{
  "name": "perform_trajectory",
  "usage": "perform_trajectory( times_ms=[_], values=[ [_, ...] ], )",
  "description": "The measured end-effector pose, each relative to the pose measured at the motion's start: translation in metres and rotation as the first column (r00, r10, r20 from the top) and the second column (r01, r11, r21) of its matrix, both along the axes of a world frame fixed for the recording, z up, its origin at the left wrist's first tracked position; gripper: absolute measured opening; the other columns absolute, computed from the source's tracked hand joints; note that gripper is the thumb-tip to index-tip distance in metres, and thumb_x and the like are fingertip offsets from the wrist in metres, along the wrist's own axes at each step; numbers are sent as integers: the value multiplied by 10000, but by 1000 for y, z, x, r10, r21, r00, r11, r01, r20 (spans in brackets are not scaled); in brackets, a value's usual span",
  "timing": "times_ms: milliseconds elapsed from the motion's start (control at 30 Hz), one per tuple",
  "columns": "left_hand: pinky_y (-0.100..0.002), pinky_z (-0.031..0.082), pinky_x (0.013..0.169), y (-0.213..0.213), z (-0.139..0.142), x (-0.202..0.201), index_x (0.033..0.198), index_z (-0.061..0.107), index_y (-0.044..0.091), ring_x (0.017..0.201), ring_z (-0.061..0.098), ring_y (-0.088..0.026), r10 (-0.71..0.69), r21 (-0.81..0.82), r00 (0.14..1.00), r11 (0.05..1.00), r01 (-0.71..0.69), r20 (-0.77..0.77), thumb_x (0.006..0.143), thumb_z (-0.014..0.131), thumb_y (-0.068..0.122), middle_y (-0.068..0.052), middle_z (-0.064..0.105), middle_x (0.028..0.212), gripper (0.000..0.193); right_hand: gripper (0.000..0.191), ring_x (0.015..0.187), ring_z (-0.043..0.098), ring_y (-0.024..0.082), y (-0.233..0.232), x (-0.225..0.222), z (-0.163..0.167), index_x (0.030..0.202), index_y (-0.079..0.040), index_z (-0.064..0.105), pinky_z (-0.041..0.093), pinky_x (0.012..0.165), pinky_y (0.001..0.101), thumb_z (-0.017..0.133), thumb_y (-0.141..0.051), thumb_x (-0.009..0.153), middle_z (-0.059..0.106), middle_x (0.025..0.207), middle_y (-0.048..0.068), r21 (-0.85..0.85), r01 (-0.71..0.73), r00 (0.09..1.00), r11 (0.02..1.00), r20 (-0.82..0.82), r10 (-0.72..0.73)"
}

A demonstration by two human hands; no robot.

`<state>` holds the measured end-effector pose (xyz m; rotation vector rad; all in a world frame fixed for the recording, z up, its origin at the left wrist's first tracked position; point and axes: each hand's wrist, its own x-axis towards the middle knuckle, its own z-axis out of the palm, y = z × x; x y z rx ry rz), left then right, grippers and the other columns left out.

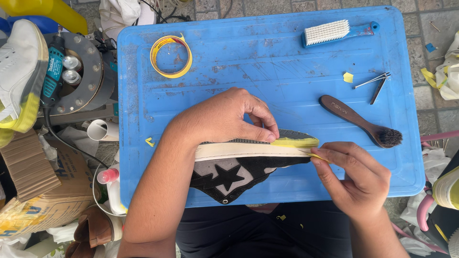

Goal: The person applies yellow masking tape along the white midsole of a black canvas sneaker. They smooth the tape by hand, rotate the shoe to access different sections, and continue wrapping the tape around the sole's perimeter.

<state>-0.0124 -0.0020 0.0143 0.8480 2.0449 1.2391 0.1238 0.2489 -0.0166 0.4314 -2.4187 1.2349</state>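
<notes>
A black and grey sneaker (234, 174) with a star patch lies on its side on the blue plastic board (267, 57), its cream sole edge facing up. Yellow masking tape (294, 142) covers the toe end of the sole. My left hand (222, 117) presses down on the sole, thumb and fingers pinching the tape near the toe. My right hand (351, 174) pinches the tape's loose end at the shoe's tip.
A yellow tape roll (170, 56), a blue scrub brush (334, 31), metal tweezers (375, 82) and a dark wooden brush (361, 120) lie on the board. A white shoe (16, 71), a teal rotary tool (51, 71), cardboard and bottles crowd the left side.
</notes>
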Motion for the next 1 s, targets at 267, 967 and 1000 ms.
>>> perform_trajectory(
  times_ms=[267,967,1000],
  values=[
    [-316,594,783,-1,0,0,986,830,154,819,742,-121,4,-5,1000,1000,-4,7,793,809,333,-8,818,873,264,114,791,708,145,-19,14,-15,1036,77,694,596,673,238,737,39,938,724,1019,169,-268,137,982,954,165,-95],
    [-311,589,773,-2,1,-1,987,830,146,804,739,-126,-8,-3,1000,1000,8,-13,800,805,322,-14,816,867,258,115,793,697,139,-26,15,-12,1034,82,707,588,660,238,736,42,930,718,1005,169,-305,181,970,935,214,-118],
    [-311,589,772,-3,1,-1,990,828,142,805,738,-128,-13,0,1000,1000,13,-19,805,805,318,-16,815,869,256,116,810,700,134,-25,14,-12,1035,73,706,592,680,237,740,39,929,720,1006,156,-297,160,976,941,187,-107]
  ],
)
